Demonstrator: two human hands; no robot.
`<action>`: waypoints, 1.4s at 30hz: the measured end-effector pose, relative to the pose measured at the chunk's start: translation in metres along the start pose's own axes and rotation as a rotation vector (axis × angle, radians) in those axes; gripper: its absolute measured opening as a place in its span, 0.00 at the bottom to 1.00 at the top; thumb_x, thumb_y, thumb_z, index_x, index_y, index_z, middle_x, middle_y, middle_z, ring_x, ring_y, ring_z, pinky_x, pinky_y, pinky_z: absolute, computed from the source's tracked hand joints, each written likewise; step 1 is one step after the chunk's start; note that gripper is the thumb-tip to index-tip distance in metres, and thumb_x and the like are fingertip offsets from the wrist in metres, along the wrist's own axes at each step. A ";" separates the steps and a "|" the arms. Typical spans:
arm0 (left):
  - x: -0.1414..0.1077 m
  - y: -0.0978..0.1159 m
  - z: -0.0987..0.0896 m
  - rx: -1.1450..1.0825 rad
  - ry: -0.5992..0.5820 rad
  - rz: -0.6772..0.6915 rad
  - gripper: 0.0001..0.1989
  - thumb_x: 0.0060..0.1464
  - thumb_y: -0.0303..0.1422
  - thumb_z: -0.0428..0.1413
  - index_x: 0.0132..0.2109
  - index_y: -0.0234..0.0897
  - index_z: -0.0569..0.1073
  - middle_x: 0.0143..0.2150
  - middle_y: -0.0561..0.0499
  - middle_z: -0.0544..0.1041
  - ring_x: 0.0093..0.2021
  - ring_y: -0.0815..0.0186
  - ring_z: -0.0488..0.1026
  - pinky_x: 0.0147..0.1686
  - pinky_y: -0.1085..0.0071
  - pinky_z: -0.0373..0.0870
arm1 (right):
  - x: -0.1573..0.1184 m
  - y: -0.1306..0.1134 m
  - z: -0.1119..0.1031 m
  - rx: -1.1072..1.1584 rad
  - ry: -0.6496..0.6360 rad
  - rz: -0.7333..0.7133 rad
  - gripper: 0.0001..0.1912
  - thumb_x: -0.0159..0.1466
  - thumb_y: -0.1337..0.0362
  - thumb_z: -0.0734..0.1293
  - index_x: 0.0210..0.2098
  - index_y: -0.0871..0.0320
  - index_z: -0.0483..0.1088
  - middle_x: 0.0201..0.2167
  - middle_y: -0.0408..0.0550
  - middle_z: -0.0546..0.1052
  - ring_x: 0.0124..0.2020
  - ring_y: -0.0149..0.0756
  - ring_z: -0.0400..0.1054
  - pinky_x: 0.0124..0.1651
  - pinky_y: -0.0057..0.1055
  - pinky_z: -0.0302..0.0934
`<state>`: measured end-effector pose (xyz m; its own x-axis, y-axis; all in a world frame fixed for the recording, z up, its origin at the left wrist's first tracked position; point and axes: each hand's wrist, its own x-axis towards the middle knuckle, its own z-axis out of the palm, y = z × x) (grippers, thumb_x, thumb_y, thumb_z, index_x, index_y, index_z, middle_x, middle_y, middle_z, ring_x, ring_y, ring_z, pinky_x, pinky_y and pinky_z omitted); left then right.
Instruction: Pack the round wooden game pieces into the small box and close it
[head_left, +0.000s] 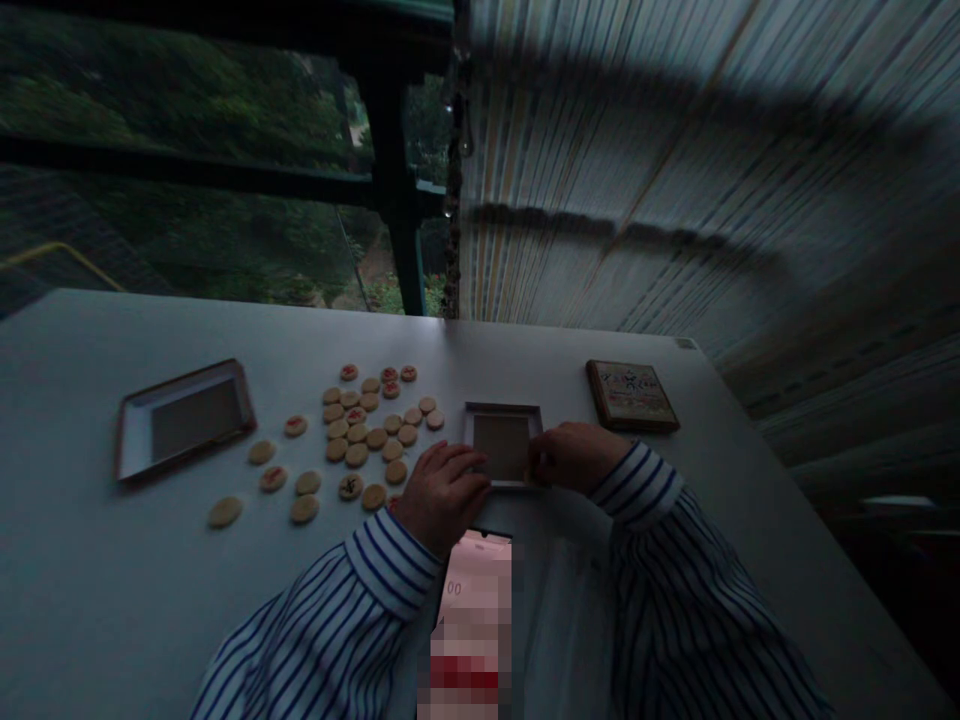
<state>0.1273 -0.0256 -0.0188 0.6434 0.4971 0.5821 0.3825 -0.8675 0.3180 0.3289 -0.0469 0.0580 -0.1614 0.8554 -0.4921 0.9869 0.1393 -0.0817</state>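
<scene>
A shallow open box (502, 408) lies on the table in front of me, with a brown bottom. My left hand (444, 492) holds its near left edge, fingers bent together over the wall. At its right side is my right hand (574, 455), fingers pinched low inside the near right corner. A small pale bit shows under those fingertips, apparently a Chinese chess piece (529, 476), mostly covered. To the left, many round wooden Chinese chess pieces (356, 455) are spread loose; a few show red or black characters, most show plain faces.
A larger open box lid (124, 440) lies at the far left. On the right sits a closed box with a printed top (634, 395). A lit phone (480, 560) lies between my forearms, partly blurred out. Beyond the white table (112, 570) are a window and a striped curtain (570, 150).
</scene>
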 end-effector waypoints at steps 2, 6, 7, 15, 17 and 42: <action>0.000 0.000 0.000 0.002 0.002 -0.001 0.04 0.49 0.30 0.53 0.30 0.38 0.73 0.39 0.49 0.76 0.42 0.61 0.69 0.45 0.58 0.63 | 0.000 0.000 0.000 0.002 0.009 -0.001 0.11 0.51 0.61 0.61 0.33 0.50 0.72 0.32 0.46 0.76 0.33 0.36 0.69 0.31 0.27 0.58; 0.000 0.000 0.000 0.005 -0.001 -0.004 0.04 0.49 0.30 0.53 0.30 0.38 0.73 0.39 0.49 0.76 0.42 0.62 0.69 0.45 0.58 0.63 | 0.000 0.000 0.000 0.010 0.013 -0.003 0.11 0.51 0.61 0.61 0.33 0.50 0.73 0.31 0.46 0.76 0.33 0.37 0.69 0.31 0.28 0.58; 0.000 0.000 0.000 0.005 -0.004 -0.004 0.04 0.49 0.30 0.53 0.30 0.39 0.73 0.39 0.49 0.76 0.42 0.62 0.69 0.46 0.58 0.63 | 0.000 0.000 0.000 0.010 0.016 -0.003 0.11 0.51 0.61 0.61 0.33 0.50 0.73 0.32 0.46 0.76 0.33 0.37 0.69 0.31 0.28 0.58; -0.001 0.000 0.000 0.002 -0.031 -0.006 0.04 0.49 0.30 0.53 0.31 0.39 0.73 0.40 0.49 0.76 0.43 0.61 0.68 0.46 0.57 0.62 | -0.001 0.000 0.001 0.005 0.027 -0.003 0.11 0.52 0.61 0.61 0.33 0.50 0.73 0.31 0.47 0.76 0.33 0.36 0.69 0.32 0.28 0.58; -0.001 0.000 0.000 0.003 -0.033 -0.005 0.04 0.49 0.30 0.53 0.31 0.38 0.73 0.40 0.49 0.76 0.43 0.61 0.68 0.46 0.57 0.62 | -0.001 0.000 0.001 0.002 0.023 0.008 0.11 0.52 0.60 0.62 0.33 0.50 0.72 0.31 0.47 0.76 0.34 0.37 0.69 0.32 0.28 0.58; 0.000 0.002 -0.003 -0.005 -0.029 -0.050 0.07 0.48 0.30 0.53 0.37 0.37 0.72 0.42 0.46 0.74 0.44 0.61 0.68 0.46 0.57 0.63 | -0.009 0.003 -0.010 -0.084 0.209 0.035 0.14 0.59 0.60 0.55 0.39 0.52 0.69 0.32 0.49 0.75 0.33 0.37 0.69 0.31 0.28 0.56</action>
<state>0.1258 -0.0271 -0.0159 0.6425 0.5401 0.5436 0.4115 -0.8416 0.3498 0.3330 -0.0495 0.0714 -0.1320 0.9439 -0.3028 0.9899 0.1414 0.0094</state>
